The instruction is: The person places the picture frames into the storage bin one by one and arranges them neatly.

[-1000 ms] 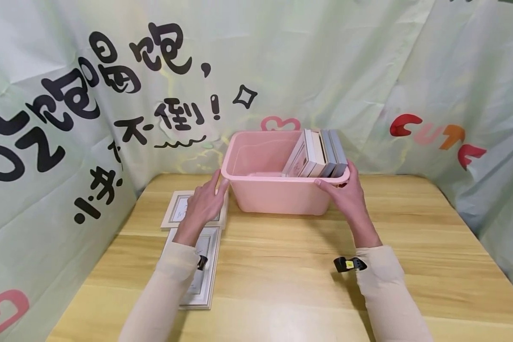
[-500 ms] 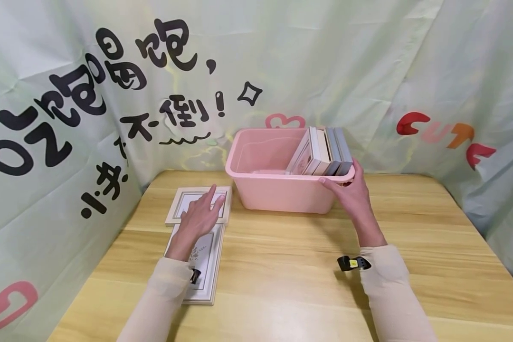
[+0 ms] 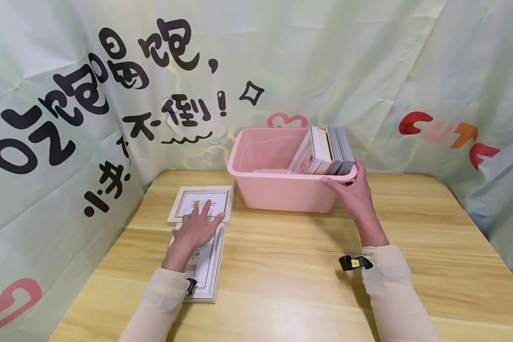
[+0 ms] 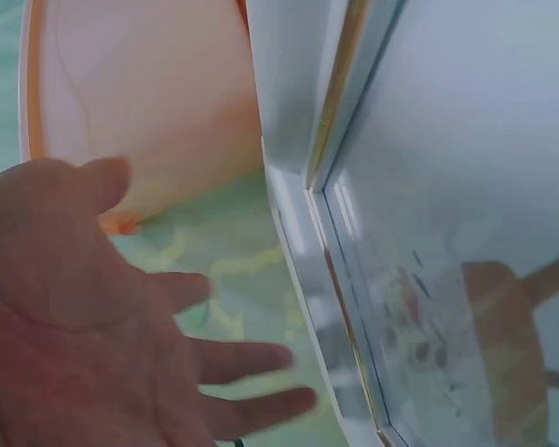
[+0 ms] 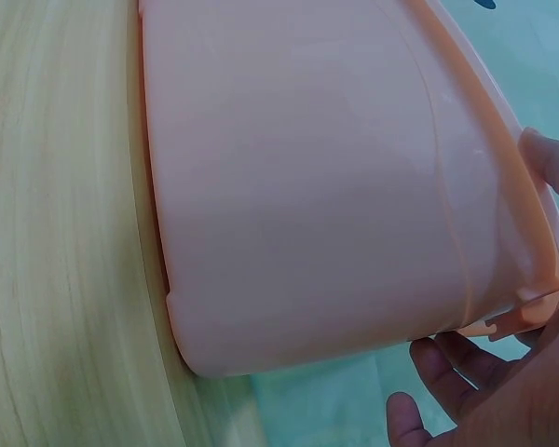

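Nearest: two cream sleeves, smooth knit-like cloth, cut off by the bottom edge. Black wrist straps show at the cuffs, the left one mostly hidden. Desk: pale wood grain, glossy near the middle, its near edge out of view.

Near frame, white, stepped moulding, lies flat at left; forearm and left hand cover much of its print. Left fingers spread, nothing held, over the joint with the far frame, a cream rectangle whose print is partly hidden. Left wrist view: gap between fingertips and a frame cut off at right; pane hazy with glare.

Farther, right: right hand grips the right end of the pink bin, thumb on the near rim, other fingers curled round the end beneath the lip. Bin is smooth plastic, rounded corners, rolled rim. Inside its right end, slim frames, cream and grey-blue, lean upright side by side; lower parts hidden, exact count unclear.

Behind: creased pale-green cloth, black lettering partly lost in folds.
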Tool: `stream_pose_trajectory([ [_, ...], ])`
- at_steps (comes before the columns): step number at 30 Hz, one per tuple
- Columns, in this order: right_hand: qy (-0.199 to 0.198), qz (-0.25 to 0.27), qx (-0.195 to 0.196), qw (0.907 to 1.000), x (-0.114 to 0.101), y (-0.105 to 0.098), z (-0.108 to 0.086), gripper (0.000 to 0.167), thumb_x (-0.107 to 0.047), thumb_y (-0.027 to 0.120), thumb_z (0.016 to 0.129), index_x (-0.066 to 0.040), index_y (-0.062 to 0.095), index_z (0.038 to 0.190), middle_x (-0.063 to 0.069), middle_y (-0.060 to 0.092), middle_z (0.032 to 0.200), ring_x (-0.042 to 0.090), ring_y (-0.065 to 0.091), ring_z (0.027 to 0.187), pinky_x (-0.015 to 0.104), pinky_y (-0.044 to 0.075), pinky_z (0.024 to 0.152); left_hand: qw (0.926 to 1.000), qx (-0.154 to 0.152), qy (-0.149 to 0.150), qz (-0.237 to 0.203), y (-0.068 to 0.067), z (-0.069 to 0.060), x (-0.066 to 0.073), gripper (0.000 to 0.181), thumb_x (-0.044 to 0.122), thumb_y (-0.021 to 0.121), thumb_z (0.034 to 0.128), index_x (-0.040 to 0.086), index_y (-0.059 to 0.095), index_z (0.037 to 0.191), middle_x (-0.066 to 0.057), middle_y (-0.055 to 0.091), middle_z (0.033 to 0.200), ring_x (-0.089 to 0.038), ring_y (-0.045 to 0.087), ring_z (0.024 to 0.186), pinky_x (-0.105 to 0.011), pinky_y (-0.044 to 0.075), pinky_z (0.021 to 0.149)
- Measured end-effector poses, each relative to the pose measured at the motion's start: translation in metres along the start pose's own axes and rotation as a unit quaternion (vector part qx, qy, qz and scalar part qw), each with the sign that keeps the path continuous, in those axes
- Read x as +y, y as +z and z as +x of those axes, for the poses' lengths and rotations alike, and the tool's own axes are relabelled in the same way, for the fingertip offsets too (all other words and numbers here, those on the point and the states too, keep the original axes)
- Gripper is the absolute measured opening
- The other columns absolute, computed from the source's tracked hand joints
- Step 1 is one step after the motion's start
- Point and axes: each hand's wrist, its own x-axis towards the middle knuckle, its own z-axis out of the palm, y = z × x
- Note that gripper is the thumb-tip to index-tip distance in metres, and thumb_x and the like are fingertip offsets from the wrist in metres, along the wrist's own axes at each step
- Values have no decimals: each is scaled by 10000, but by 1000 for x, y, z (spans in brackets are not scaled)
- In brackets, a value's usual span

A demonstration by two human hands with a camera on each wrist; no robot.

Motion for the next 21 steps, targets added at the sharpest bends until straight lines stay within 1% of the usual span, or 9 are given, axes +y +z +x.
stream_pose_trajectory([
  [1,-11,13,-13,10000,0,0,0,1120,-516,769,756,-326,6,1553,79,248,1594,300,348,1408,493,326,1123,9999,-103,-111,72,1,-1,0,823,749,254,900,296,90,1567,-202,97,1618,-533,134,1436,-848,174,931],
  [3,-21,39,-39,10000,-1,0,0,1117,-506,768,762,-321,2,1554,80,237,1598,304,339,1414,500,323,1124,9990,-326,-243,208,2,-4,0,878,769,292,879,264,91,1570,-234,67,1611,-547,116,1431,-866,185,889],
  [7,1,73,-60,10000,-2,0,0,1113,-505,769,761,-326,7,1552,73,227,1601,296,330,1418,498,322,1127,9964,-728,-318,285,4,-11,3,933,742,418,856,219,122,1569,-269,-11,1602,-548,31,1442,-872,185,875],
  [10,12,75,-38,10000,-1,0,0,1112,-516,776,749,-334,25,1549,73,244,1593,286,340,1410,489,323,1126,9944,-906,-348,416,7,-17,6,967,692,541,823,219,142,1566,-274,-56,1598,-542,-26,1447,-866,192,883],
  [12,21,66,-28,10000,-2,0,-1,1112,-525,778,742,-340,34,1548,70,252,1589,282,348,1403,485,325,1125,9928,-970,-401,578,8,-21,7,1000,668,603,797,228,140,1566,-271,-64,1598,-535,-34,1450,-853,218,893],
  [14,33,36,-16,10000,-2,0,-1,1112,-532,778,738,-346,37,1547,69,254,1589,281,350,1401,485,323,1125,9913,-1012,-389,748,10,-25,9,1035,641,652,775,212,141,1566,-290,-48,1592,-554,8,1440,-826,272,898],
  [17,29,1,15,10000,-1,0,-1,1113,-537,778,735,-343,40,1547,68,256,1588,283,350,1401,488,320,1126,9894,-1046,-194,991,10,-29,11,1055,593,702,757,160,170,1559,-350,5,1565,-600,125,1399,-745,355,930],
  [20,23,-18,31,10000,-1,0,0,1121,-543,780,729,-340,41,1548,66,259,1587,282,350,1401,490,316,1128,9863,-1139,47,1192,10,-31,13,1058,546,737,749,123,192,1550,-394,41,1539,-626,220,1350,-673,380,977],
  [21,16,-21,39,10000,0,-1,1,1123,-545,782,726,-342,43,1548,64,263,1585,281,354,1398,489,317,1127,9851,-1184,128,1241,9,-32,14,1055,531,748,744,120,200,1547,-399,50,1535,-628,235,1342,-670,366,995],
])
